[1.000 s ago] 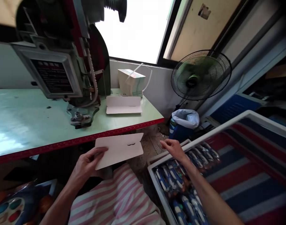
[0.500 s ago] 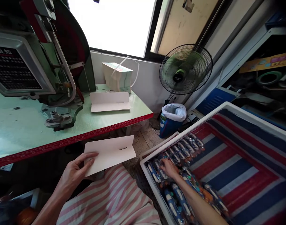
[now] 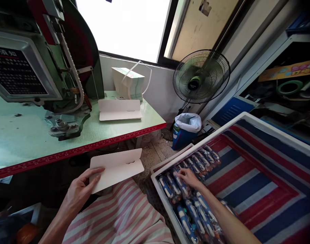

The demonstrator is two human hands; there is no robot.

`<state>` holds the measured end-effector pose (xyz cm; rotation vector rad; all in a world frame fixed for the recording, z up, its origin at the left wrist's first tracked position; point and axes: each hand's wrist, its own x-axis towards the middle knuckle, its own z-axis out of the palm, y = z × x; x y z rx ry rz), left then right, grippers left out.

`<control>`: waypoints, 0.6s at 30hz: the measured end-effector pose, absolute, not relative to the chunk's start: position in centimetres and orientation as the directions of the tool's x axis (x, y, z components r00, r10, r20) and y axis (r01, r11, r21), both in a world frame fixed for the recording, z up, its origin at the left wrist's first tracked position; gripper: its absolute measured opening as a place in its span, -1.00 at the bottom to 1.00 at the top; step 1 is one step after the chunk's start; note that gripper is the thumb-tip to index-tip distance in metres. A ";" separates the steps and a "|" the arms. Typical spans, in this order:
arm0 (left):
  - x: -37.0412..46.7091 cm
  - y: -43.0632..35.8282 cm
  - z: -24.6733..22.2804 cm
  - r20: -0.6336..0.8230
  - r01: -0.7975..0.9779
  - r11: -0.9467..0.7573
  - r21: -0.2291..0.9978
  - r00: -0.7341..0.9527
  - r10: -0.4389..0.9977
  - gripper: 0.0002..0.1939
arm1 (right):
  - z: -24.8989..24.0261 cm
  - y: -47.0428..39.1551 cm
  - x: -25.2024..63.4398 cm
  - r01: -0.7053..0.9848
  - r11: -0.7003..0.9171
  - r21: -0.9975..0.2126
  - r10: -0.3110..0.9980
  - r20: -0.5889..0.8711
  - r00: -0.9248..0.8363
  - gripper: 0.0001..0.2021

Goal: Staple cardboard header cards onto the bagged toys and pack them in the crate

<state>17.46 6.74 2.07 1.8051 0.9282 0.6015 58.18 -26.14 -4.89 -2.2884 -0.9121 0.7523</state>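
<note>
My left hand (image 3: pixel 81 186) pinches the left end of a creased white card (image 3: pixel 116 171) with a small slot near its right end. The card is held over my lap, below the table edge. On the right, my right hand (image 3: pixel 189 178) reaches into a white-rimmed tray (image 3: pixel 165 222). Its thumb and fingers close on the upper end of a plastic-wrapped blue-and-white item (image 3: pixel 181 184); the exact kind is unclear. Several similar wrapped items (image 3: pixel 192 217) lie in rows around it, some partly hidden by my forearm.
A green table (image 3: pixel 152 118) with a red edge carries a heavy press-like machine (image 3: pixel 60 98), a folded white card (image 3: pixel 120 110) and a card stack (image 3: pixel 128 83). A standing fan (image 3: pixel 200 76) and a lined bin (image 3: pixel 186 130) stand beyond. Striped cloth (image 3: pixel 253 176) lines the tray.
My right hand has shifted slightly right and up along the wrapped items, uncovering more of them. The card in my left hand has moved slightly left and down.
</note>
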 end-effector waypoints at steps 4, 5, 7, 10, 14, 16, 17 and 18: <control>18.6 5.7 0.5 0.184 0.334 -0.437 0.835 0.579 0.794 -0.59 | 1.4 -24.0 56.7 0.201 -0.456 -0.867 0.719 -0.225 0.658 -0.64; 18.9 5.1 0.2 0.205 0.331 -0.477 0.814 0.605 0.769 -0.57 | 2.9 -23.1 55.7 0.087 -0.361 -0.928 0.716 -0.217 0.664 -0.64; 19.6 3.4 0.0 0.195 0.310 -0.534 0.787 0.695 0.692 -0.48 | 5.7 -20.9 53.2 -0.096 -0.176 -0.980 0.710 -0.194 0.677 -0.65; 20.0 0.9 0.8 0.125 0.219 -0.574 0.789 0.857 0.499 -0.14 | 8.1 -17.2 49.1 -0.334 0.035 -0.942 0.698 -0.216 0.683 -0.67; 20.3 -0.4 2.3 0.146 0.141 -0.535 0.833 0.877 0.458 -0.10 | 8.4 -12.9 44.7 -0.566 0.133 -0.814 0.697 -0.329 0.637 -0.67; 20.4 -0.3 2.5 0.184 0.160 -0.493 0.855 0.795 0.577 -0.39 | 7.9 -11.3 43.2 -0.627 0.122 -0.770 0.711 -0.372 0.596 -0.65; 20.5 -0.1 2.5 0.200 0.163 -0.474 0.866 0.755 0.625 -0.50 | 7.7 -10.7 42.6 -0.641 0.114 -0.759 0.718 -0.383 0.581 -0.64; 20.5 0.0 2.4 0.214 0.159 -0.456 0.876 0.719 0.661 -0.56 | 7.4 -10.3 42.2 -0.646 0.104 -0.756 0.723 -0.388 0.571 -0.63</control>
